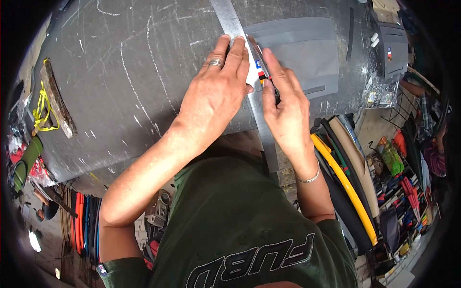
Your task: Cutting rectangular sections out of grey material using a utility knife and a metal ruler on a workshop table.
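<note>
A long metal ruler (225, 14) lies across the dark worktable (96, 81), its near end reaching past the front edge towards my shirt. My left hand (211, 93), wearing a ring, presses on the ruler with its fingers stretched out flat. Just right of the ruler, my right hand (290, 108) is closed round a slim cutter knife (255, 45), mostly hidden by the fingers, with the forefinger extended along it. Beneath both is a grey fabric panel (307, 55) with stitched bands. A small coloured label (261, 76) on it shows between the hands.
White chalk pieces (374, 39) and another grey panel (394, 48) are at the table's right. A wooden stick (57, 101) with yellow cord (43, 108) lies far left. Fabric rolls, one yellow (348, 187), stand below right. Other people are at both sides.
</note>
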### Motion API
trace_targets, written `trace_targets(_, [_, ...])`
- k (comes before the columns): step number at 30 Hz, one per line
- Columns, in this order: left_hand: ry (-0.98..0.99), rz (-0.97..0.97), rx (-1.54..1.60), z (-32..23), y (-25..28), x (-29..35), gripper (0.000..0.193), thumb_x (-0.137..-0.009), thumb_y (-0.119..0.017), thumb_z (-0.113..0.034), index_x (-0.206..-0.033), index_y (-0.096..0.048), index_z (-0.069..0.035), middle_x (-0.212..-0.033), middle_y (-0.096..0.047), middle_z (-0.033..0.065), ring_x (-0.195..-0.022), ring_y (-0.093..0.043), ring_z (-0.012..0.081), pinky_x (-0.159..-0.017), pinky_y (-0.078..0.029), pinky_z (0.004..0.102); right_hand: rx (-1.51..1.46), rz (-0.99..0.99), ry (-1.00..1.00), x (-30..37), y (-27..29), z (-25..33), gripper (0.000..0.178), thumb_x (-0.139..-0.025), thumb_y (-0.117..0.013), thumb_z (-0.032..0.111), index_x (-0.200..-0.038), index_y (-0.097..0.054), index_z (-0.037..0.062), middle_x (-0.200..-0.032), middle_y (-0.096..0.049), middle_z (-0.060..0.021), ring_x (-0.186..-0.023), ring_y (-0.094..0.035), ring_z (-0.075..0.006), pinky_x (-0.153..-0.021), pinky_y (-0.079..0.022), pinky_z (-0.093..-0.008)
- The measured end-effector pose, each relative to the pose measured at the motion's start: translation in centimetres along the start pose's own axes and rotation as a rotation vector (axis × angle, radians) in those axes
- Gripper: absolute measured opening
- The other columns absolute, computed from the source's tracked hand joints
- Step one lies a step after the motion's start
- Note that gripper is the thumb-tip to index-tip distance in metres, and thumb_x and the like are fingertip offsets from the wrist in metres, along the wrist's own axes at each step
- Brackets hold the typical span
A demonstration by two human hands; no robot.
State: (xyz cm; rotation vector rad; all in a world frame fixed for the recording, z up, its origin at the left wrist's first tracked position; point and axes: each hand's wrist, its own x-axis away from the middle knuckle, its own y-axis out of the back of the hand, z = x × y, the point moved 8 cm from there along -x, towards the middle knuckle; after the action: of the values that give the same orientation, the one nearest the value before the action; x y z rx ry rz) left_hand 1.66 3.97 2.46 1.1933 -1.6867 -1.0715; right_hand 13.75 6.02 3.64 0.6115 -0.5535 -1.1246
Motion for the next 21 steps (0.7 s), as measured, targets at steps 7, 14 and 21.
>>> trace_targets(7, [-0.022,-0.044,-0.062,-0.14,0.04,0.12,0.067,-0.088,-0.076,-0.033,-0.137,-0.054,0.006,-0.148,-0.051,0.0177,-0.142,-0.047,0.0318,-0.115,-0.045,0.0351,-0.047,0.066,-0.070,0.03,-0.40,-0.31,0.057,-0.094,-0.058,-0.005,-0.148,-0.057,0.0152,-0.125,-0.067,-0.0176,-0.105,-0.071,-0.0324,-0.088,-0.057,-0.0370])
trace_targets(14, [-0.015,-0.015,-0.026,0.05,-0.21,0.23,0.067,-0.093,-0.070,-0.033,-0.142,-0.049,0.006,-0.153,-0.045,0.0198,-0.146,-0.042,0.0348,-0.115,-0.044,0.0405,-0.019,0.063,-0.046,-0.03,-0.44,-0.11,0.056,-0.094,-0.059,-0.005,-0.147,-0.057,0.0144,-0.124,-0.067,-0.0176,-0.101,-0.071,-0.0313,-0.085,-0.057,-0.0364])
trace_targets(21, [-0.019,-0.058,-0.028,0.01,0.02,0.25,0.069,-0.086,-0.078,-0.031,-0.139,-0.053,0.006,-0.148,-0.050,0.0183,-0.142,-0.047,0.0324,-0.115,-0.046,0.0354,0.019,0.053,-0.016,-0.16,-0.44,0.04,0.058,-0.094,-0.059,-0.005,-0.148,-0.057,0.0151,-0.120,-0.068,-0.0166,-0.093,-0.071,-0.0289,-0.080,-0.057,-0.0353])
